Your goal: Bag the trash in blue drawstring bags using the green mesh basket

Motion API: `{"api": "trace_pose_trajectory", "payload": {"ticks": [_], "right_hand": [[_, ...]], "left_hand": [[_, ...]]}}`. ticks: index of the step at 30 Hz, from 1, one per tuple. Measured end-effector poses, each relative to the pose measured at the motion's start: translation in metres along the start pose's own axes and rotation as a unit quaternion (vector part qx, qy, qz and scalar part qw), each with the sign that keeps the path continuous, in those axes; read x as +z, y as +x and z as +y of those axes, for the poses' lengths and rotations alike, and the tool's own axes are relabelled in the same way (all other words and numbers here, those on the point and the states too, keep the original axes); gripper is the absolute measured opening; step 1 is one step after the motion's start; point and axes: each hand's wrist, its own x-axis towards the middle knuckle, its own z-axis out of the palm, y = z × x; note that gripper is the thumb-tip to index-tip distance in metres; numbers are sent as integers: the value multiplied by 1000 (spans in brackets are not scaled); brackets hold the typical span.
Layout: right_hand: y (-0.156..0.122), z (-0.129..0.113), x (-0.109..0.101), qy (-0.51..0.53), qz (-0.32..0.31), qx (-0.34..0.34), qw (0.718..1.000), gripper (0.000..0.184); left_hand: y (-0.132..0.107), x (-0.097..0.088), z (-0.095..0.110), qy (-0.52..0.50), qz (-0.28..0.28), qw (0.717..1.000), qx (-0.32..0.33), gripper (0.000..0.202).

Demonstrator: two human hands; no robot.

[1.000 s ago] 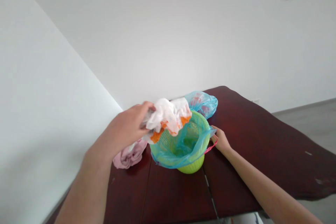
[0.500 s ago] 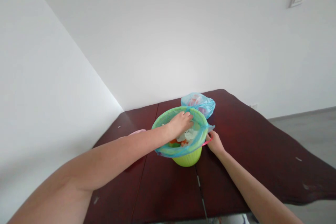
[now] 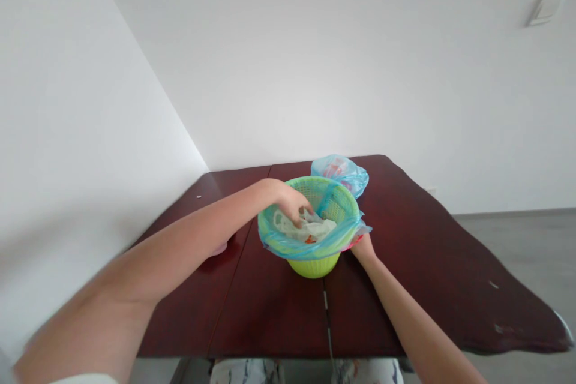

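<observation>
A lime-green mesh bin [image 3: 314,265] lined with a blue plastic bag [image 3: 288,245] stands on the dark red-brown table [image 3: 270,312]. My left hand [image 3: 291,201] reaches down inside the bin, its fingers curled onto the white and orange crumpled waste [image 3: 315,230] lying in the liner. My right hand [image 3: 361,245] is at the bin's right side under the liner's edge, by the pink drawstring. Its fingers are mostly hidden behind the bag.
A second, tied blue bag [image 3: 341,170] with something inside lies just behind the bin. A bit of pink cloth [image 3: 219,248] shows under my left forearm. White walls close in on the left and back. Grey floor [image 3: 526,240] lies to the right.
My left hand carried the white and orange wad from above the rim down into the lined bin. The right hand stayed at the liner's right edge. The view shifted lower.
</observation>
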Motion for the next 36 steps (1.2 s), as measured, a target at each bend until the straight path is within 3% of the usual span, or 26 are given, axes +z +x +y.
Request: {"api": "trace_pose_trajectory", "payload": {"ticks": [2, 4, 6, 9, 10, 11, 13, 16, 19, 23, 25, 30, 33, 36], "right_hand": [[0, 0, -1, 8, 8, 3, 1000, 22], [0, -1, -2, 14, 14, 1, 1000, 20], [-1, -4, -3, 22, 24, -8, 999, 20], [-6, -12, -6, 25, 69, -31, 997, 23], [-9, -16, -7, 21, 94, -38, 995, 26], [-14, -21, -7, 15, 125, -48, 991, 31], [-27, -34, -7, 10, 189, -82, 979, 48], [-51, -60, -4, 24, 187, -123, 974, 71], [-70, -88, -9, 22, 128, -97, 987, 65], [-71, -113, -30, -18, 155, -108, 982, 28], [-66, -121, -41, -44, 145, -142, 978, 20], [-53, -143, -60, -49, 66, -156, 984, 19], [-44, -165, -66, -72, -3, -189, 979, 22], [-42, -186, -66, -112, -56, -223, 967, 27]], "left_hand": [[-31, -13, -6, -62, 89, 994, 33, 47], [-66, -6, -16, -111, 217, 968, 68, 38], [-96, 25, -32, -124, 366, 920, 65, 30], [-121, 103, -63, -136, 605, 784, -4, 19], [-124, 131, -74, -148, 630, 762, -23, 14], [-123, 158, -82, -164, 628, 760, -35, 14], [-116, 201, -91, -204, 614, 760, -57, 40], [-101, 230, -83, -255, 577, 775, -46, 66], [-89, 229, -69, -318, 566, 761, -9, 60], [-83, 225, -65, -377, 600, 706, 5, 39], [-86, 226, -66, -366, 617, 697, 12, 39], [-113, 211, -60, -288, 645, 705, 59, 20], [-131, 191, -47, -225, 639, 728, 102, 7], [-139, 175, -29, -187, 615, 752, 145, 9]]}}
